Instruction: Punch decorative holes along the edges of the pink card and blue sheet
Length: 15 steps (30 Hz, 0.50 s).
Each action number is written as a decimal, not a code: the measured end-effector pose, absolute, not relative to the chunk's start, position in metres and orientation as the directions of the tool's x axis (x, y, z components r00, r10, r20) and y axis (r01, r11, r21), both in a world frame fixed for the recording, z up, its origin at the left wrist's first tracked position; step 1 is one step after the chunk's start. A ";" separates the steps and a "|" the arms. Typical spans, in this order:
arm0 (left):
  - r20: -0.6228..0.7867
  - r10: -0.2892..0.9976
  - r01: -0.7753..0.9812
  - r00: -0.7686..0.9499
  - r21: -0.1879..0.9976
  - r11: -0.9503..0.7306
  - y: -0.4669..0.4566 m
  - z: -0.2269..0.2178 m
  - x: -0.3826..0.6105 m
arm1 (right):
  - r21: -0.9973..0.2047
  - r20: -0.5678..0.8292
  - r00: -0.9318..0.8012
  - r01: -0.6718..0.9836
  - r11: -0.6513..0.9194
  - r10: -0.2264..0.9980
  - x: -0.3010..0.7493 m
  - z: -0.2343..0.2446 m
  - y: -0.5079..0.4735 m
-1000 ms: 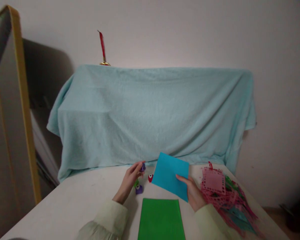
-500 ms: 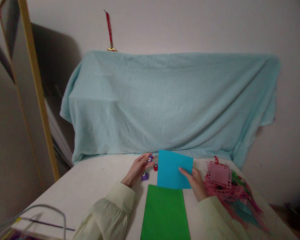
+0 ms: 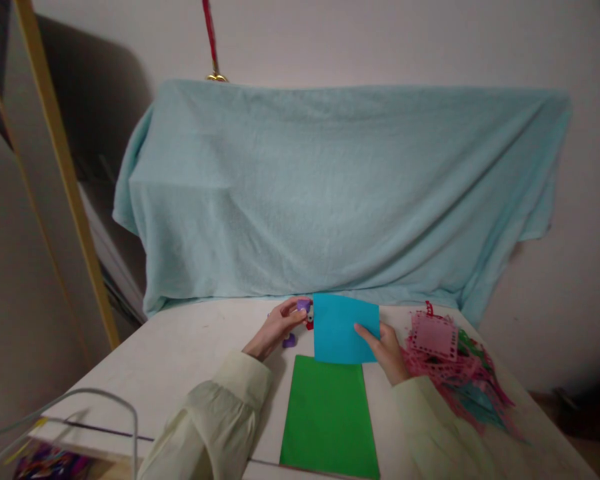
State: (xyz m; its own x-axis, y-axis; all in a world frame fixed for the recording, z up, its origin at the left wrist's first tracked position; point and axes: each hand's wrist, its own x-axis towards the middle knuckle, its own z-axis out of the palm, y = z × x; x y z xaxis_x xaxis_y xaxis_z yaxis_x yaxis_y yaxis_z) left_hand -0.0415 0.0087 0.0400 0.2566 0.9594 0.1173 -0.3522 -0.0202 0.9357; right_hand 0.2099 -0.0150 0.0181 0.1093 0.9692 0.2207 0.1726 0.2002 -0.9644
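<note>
My right hand [image 3: 387,349] grips a blue paper sheet [image 3: 344,329] by its right edge, holding it above the white table [image 3: 190,360]. My left hand [image 3: 278,327] pinches a small purple punch [image 3: 304,305] at the sheet's left edge. Another small purple punch [image 3: 289,341] lies on the table just under that hand, and a red one [image 3: 309,324] peeks out beside the blue sheet. A green paper sheet [image 3: 326,417] lies flat in front of me.
A heap of pink, teal and green cut-out paper [image 3: 453,363] lies at the right of the table. A light blue blanket [image 3: 340,193] drapes something behind the table. A gold-framed mirror [image 3: 55,173] leans at left. A wire basket [image 3: 65,427] sits bottom left.
The blue sheet has swung from tilted to upright and squared. My left hand with the purple punch has come to the sheet's left edge. My head has tilted down.
</note>
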 end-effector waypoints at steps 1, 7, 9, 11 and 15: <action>0.114 0.958 -0.354 0.263 0.935 -0.014 0.008 0.040 -0.042 | -0.962 0.223 0.098 0.180 0.204 0.970 0.210 0.018 -0.015; 0.108 0.942 -0.382 0.318 0.924 0.023 0.010 0.035 -0.043 | -0.958 0.218 0.083 0.209 0.197 0.972 0.210 0.017 -0.015; 0.108 0.939 -0.384 0.328 0.923 0.028 0.011 0.033 -0.043 | -0.962 0.213 0.083 0.192 0.194 0.973 0.210 0.018 -0.015; 0.110 0.938 -0.385 0.329 0.923 0.027 0.010 0.033 -0.043 | -0.967 0.207 0.086 0.170 0.190 0.975 0.210 0.020 -0.016; 0.120 0.936 -0.394 0.330 0.919 0.021 0.008 0.035 -0.042 | -0.972 0.188 0.087 0.158 0.173 0.978 0.209 0.021 -0.017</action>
State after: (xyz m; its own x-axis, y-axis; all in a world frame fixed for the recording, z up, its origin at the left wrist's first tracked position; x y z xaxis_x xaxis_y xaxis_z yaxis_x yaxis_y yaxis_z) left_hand -0.0425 0.0078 0.0355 0.3301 0.9363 0.1204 -0.3936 0.0206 0.9190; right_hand 0.2091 -0.0167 0.0209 0.0867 0.9783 0.1881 0.1579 0.1729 -0.9722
